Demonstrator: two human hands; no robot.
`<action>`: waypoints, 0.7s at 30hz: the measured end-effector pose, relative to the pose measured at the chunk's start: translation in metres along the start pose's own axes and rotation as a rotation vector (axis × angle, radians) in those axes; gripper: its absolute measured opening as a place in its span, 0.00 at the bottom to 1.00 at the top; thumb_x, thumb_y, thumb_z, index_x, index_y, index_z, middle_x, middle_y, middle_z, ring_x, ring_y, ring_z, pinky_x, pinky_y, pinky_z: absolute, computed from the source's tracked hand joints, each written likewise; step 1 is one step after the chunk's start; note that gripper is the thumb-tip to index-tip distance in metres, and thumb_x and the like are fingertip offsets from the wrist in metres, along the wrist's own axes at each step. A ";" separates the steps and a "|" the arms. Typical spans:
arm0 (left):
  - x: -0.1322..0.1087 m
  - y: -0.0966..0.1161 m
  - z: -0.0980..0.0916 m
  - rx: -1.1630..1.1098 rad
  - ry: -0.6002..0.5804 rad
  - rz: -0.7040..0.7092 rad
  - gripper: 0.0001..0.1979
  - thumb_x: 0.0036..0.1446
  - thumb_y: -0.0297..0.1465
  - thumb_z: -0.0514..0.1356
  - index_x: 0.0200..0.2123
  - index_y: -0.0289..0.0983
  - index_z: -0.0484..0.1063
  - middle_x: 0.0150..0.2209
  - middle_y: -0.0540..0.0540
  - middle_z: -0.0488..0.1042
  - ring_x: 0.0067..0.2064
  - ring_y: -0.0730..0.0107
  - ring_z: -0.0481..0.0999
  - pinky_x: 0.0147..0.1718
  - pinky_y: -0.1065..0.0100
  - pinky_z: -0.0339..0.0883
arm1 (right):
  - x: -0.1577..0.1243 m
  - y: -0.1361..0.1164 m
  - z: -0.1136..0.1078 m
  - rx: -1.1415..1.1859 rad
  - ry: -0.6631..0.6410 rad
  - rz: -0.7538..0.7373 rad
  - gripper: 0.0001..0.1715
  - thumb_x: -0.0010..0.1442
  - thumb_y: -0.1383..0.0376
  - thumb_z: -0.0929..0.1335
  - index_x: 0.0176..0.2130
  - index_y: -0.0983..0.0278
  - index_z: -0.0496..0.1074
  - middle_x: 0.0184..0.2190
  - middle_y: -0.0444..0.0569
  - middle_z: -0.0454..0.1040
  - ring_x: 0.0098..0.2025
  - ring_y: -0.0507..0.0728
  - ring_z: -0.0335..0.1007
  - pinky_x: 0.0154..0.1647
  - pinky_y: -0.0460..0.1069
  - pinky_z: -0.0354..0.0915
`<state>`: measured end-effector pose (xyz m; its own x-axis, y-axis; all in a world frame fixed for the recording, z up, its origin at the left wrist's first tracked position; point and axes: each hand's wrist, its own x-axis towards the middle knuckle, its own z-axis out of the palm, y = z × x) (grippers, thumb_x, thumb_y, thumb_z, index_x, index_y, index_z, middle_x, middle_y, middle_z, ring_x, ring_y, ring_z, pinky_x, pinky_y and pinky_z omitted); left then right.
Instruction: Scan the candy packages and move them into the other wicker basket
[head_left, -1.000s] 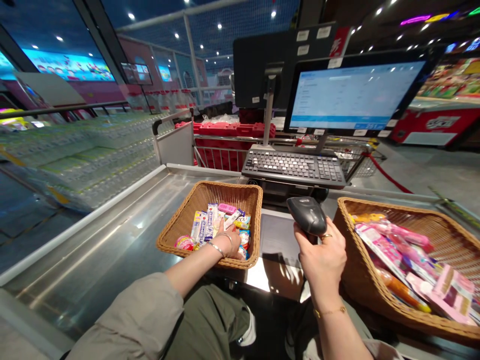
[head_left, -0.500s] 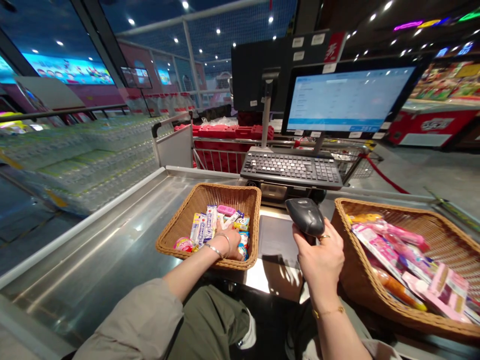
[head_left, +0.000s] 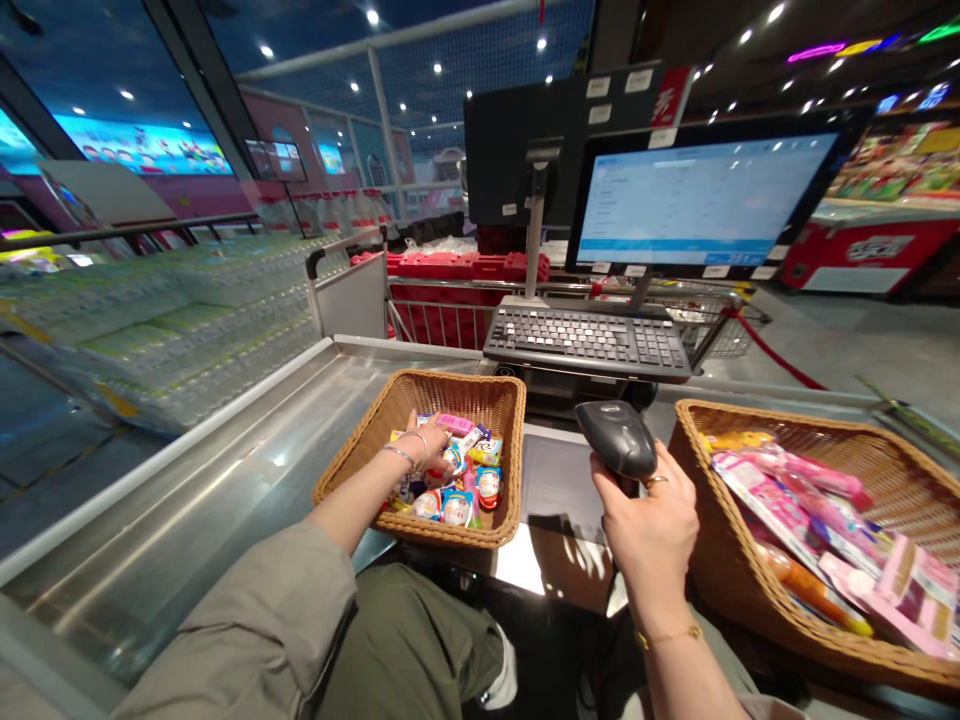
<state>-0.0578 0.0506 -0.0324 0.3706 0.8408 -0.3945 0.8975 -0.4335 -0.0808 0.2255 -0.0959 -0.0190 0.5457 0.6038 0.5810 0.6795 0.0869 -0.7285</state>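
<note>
My left hand [head_left: 422, 443] reaches into the left wicker basket [head_left: 352, 440], over small packaged sweets. Its fingers are spread and bent down among the packets; no item shows lifted in them. Beside it in the basket are a pink pack [head_left: 454, 424], a yellow packet [head_left: 486, 452] and several round blue-and-white wrapped items [head_left: 457, 507]. My right hand [head_left: 649, 515] is wrapped round the handle of a black barcode scanner [head_left: 616, 438], held up between the two baskets. The right wicker basket [head_left: 720, 530] holds pink packages [head_left: 817, 478] and an orange item [head_left: 814, 588].
A black keyboard [head_left: 589, 335] and a lit monitor [head_left: 697, 200] stand behind the scanner. The metal counter [head_left: 247, 470] extends left. Beyond it are stacked bottle packs [head_left: 172, 330] and a cart with red contents [head_left: 450, 266]. A flat plate [head_left: 559, 480] lies between the baskets.
My left hand has moved left and back within the left basket, uncovering the round wrapped items and covering the upright packets. My right hand still holds the scanner in nearly the same place.
</note>
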 end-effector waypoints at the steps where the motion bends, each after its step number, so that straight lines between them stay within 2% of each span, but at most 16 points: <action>1: 0.000 -0.004 0.003 0.003 0.003 -0.005 0.17 0.51 0.46 0.64 0.39 0.42 0.78 0.62 0.41 0.68 0.70 0.43 0.48 0.60 0.28 0.34 | 0.000 0.000 0.000 0.002 -0.002 -0.002 0.25 0.50 0.48 0.70 0.37 0.66 0.77 0.45 0.59 0.77 0.56 0.68 0.67 0.57 0.62 0.61; 4: 0.001 -0.008 0.010 0.017 0.025 -0.012 0.20 0.53 0.46 0.62 0.47 0.45 0.75 0.66 0.40 0.62 0.70 0.43 0.47 0.59 0.27 0.35 | 0.000 0.001 0.001 -0.004 -0.005 -0.003 0.25 0.50 0.48 0.69 0.37 0.65 0.77 0.44 0.59 0.77 0.56 0.68 0.67 0.57 0.62 0.61; 7: 0.002 -0.004 0.015 0.044 0.067 0.007 0.22 0.54 0.42 0.62 0.53 0.50 0.72 0.67 0.44 0.60 0.71 0.45 0.45 0.60 0.27 0.30 | -0.001 0.002 0.003 -0.009 -0.003 -0.008 0.24 0.50 0.49 0.69 0.37 0.65 0.77 0.44 0.59 0.77 0.56 0.68 0.67 0.57 0.62 0.61; 12: 0.003 0.014 0.020 0.093 0.114 0.066 0.17 0.54 0.42 0.61 0.47 0.48 0.76 0.65 0.46 0.64 0.69 0.43 0.50 0.61 0.29 0.23 | -0.001 0.002 0.004 -0.006 -0.001 -0.009 0.24 0.50 0.48 0.69 0.37 0.65 0.77 0.45 0.59 0.77 0.56 0.68 0.67 0.57 0.63 0.61; 17: 0.011 0.025 0.024 0.132 0.149 0.037 0.24 0.47 0.47 0.66 0.46 0.45 0.78 0.63 0.41 0.66 0.68 0.37 0.51 0.61 0.30 0.19 | 0.000 0.002 0.004 -0.009 -0.007 -0.008 0.24 0.51 0.49 0.70 0.37 0.65 0.77 0.46 0.59 0.77 0.57 0.68 0.66 0.58 0.63 0.61; 21: 0.015 0.027 0.027 0.144 0.171 -0.020 0.24 0.48 0.47 0.65 0.47 0.45 0.77 0.60 0.40 0.70 0.68 0.38 0.53 0.61 0.32 0.15 | -0.001 0.001 0.004 0.004 -0.008 -0.001 0.24 0.51 0.49 0.69 0.37 0.65 0.77 0.45 0.58 0.77 0.57 0.68 0.66 0.58 0.63 0.60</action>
<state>-0.0341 0.0429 -0.0649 0.3990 0.8872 -0.2317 0.8663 -0.4476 -0.2219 0.2237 -0.0932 -0.0216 0.5409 0.6099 0.5792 0.6784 0.0908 -0.7291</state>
